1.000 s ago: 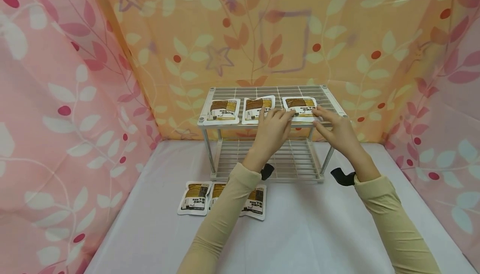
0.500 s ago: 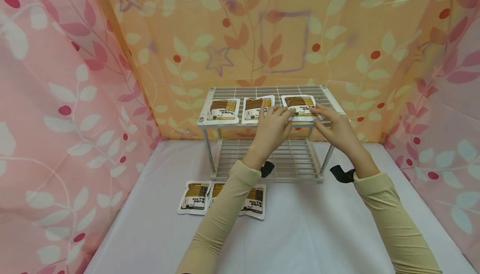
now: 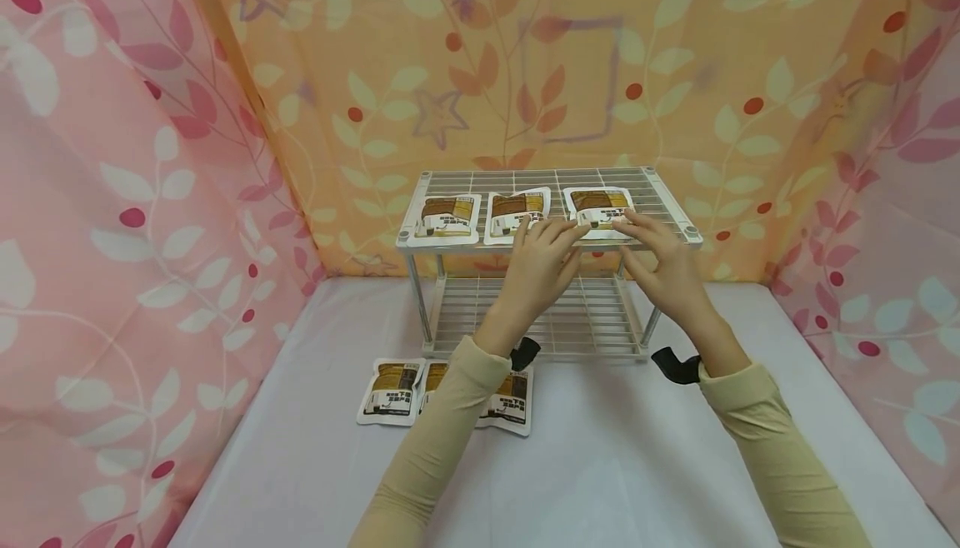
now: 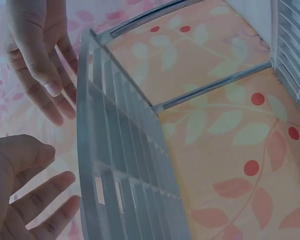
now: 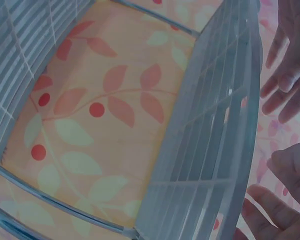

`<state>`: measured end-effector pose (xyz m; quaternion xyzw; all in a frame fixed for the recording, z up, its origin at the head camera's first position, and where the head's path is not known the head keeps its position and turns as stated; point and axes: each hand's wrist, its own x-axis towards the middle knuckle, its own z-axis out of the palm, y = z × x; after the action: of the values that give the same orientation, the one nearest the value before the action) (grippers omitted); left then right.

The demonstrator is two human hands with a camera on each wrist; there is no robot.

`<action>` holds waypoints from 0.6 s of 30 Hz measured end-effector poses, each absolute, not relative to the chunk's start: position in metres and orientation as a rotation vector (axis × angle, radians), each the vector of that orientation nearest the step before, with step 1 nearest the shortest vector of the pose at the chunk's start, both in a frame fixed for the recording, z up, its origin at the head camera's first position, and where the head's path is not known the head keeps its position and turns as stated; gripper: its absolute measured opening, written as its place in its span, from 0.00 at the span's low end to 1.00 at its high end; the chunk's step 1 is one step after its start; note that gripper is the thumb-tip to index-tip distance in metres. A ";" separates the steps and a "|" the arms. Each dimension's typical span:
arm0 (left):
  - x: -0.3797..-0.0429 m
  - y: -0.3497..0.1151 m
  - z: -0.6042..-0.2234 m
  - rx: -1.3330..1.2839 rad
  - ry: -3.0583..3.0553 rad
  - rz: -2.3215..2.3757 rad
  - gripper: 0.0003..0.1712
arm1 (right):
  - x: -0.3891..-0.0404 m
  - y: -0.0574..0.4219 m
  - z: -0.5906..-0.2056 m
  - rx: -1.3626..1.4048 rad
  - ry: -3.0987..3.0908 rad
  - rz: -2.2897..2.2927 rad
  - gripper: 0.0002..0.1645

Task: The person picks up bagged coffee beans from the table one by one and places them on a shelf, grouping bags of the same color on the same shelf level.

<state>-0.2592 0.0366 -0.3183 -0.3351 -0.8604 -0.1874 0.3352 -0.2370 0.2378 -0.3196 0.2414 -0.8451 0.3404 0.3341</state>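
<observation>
Three white pouches with brown-and-yellow printing lie in a row on the upper tier of a white wire rack (image 3: 675, 213): a left pouch (image 3: 447, 220), a middle pouch (image 3: 517, 211) and a right pouch (image 3: 598, 208). My left hand (image 3: 534, 275) reaches over the rack's front edge, its fingertips by the right pouch's lower left corner. At that pouch's lower right is my right hand (image 3: 666, 271), fingers extended. Neither hand grips anything; contact with the pouch cannot be made out. Both wrist views show the left hand (image 4: 20, 187) and right hand (image 5: 280, 200) with loosely spread fingers.
More such pouches lie on the white table (image 3: 600, 465) before the rack; a left one (image 3: 392, 391) and a right one (image 3: 512, 405) flank another, partly hidden by my left sleeve (image 3: 442, 440). The rack's lower tier (image 3: 480, 315) stands behind my forearms. Patterned cloth (image 3: 300, 115) encloses the table.
The right pouch has shifted slightly left and back on the rack. Both hands have since drawn back a little toward me. The other pouches stay where they were.
</observation>
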 end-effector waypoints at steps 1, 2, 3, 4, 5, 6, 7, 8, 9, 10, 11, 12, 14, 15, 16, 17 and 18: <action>-0.258 0.035 -0.320 -0.880 -2.234 -0.500 0.19 | -0.236 0.236 -0.322 0.635 -2.186 0.893 0.23; -0.257 0.034 -0.321 -0.883 -2.230 -0.512 0.19 | -0.235 0.234 -0.324 0.640 -2.169 0.901 0.24; -0.255 0.033 -0.323 -0.887 -2.225 -0.521 0.19 | -0.233 0.232 -0.326 0.641 -2.157 0.905 0.25; -0.253 0.031 -0.324 -0.890 -2.218 -0.526 0.18 | -0.232 0.230 -0.328 0.641 -2.142 0.904 0.26; -0.252 0.029 -0.325 -0.894 -2.212 -0.531 0.18 | -0.230 0.228 -0.330 0.641 -2.132 0.909 0.27; -0.250 0.027 -0.327 -0.898 -2.208 -0.540 0.18 | -0.229 0.226 -0.332 0.643 -2.123 0.914 0.27; -0.248 0.026 -0.328 -0.902 -2.203 -0.551 0.18 | -0.228 0.224 -0.335 0.646 -2.115 0.920 0.27; -0.247 0.024 -0.330 -0.907 -2.194 -0.560 0.18 | -0.227 0.223 -0.337 0.650 -2.105 0.928 0.28; -0.245 0.023 -0.332 -0.911 -2.183 -0.571 0.18 | -0.226 0.221 -0.339 0.653 -2.095 0.933 0.28; -0.244 0.021 -0.335 -0.918 -2.170 -0.584 0.18 | -0.225 0.220 -0.342 0.655 -2.082 0.938 0.28; -0.243 0.020 -0.337 -0.924 -2.157 -0.595 0.18 | -0.225 0.219 -0.344 0.658 -2.069 0.941 0.28; -0.243 0.019 -0.340 -0.930 -2.145 -0.606 0.18 | -0.224 0.217 -0.346 0.660 -2.060 0.942 0.28; -0.241 0.016 -0.345 -0.939 -2.120 -0.615 0.19 | -0.222 0.215 -0.351 0.661 -2.038 0.946 0.28; -0.241 0.014 -0.347 -0.944 -2.111 -0.619 0.19 | -0.222 0.214 -0.353 0.660 -2.028 0.951 0.27; -0.240 0.013 -0.350 -0.949 -2.104 -0.619 0.20 | -0.221 0.213 -0.355 0.659 -2.022 0.956 0.27; -0.239 0.011 -0.352 -0.951 -2.101 -0.617 0.21 | -0.220 0.212 -0.356 0.655 -2.022 0.960 0.27; -0.239 0.010 -0.355 -0.950 -2.098 -0.614 0.22 | -0.218 0.211 -0.358 0.652 -2.025 0.963 0.27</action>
<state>-0.2387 0.0095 -0.3548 -0.3701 -0.8178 -0.2392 0.3701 -0.2185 0.2113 -0.3580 0.2566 -0.7977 0.3794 0.3923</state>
